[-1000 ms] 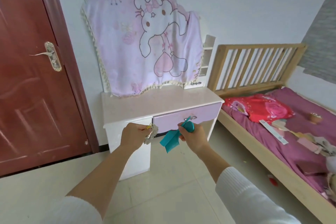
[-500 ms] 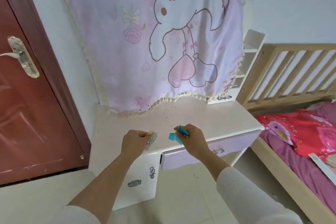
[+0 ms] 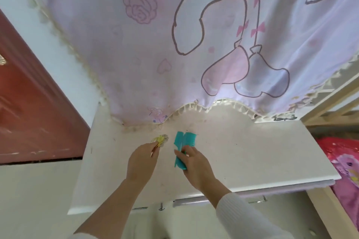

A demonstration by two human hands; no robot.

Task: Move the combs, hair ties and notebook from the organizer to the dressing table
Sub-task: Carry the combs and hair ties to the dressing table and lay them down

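The white dressing table (image 3: 252,151) fills the lower middle of the head view. My left hand (image 3: 141,161) rests low over its top and pinches a small bundle of yellow and grey hair ties (image 3: 160,139), which touch the surface. Just to the right, my right hand (image 3: 194,163) grips the handles of two teal combs (image 3: 182,141), whose teeth point away from me and lie against the tabletop. The organizer and the notebook are not in view.
A pink cartoon-print cloth (image 3: 174,44) hangs over the mirror behind the table. A dark red door (image 3: 29,112) stands at the left. A wooden bed frame (image 3: 330,106) with red and pink bedding (image 3: 342,161) is at the right.
I have come close to the dressing table. Both hands moved forward from above its front edge and lowered the hair ties and combs onto the tabletop.
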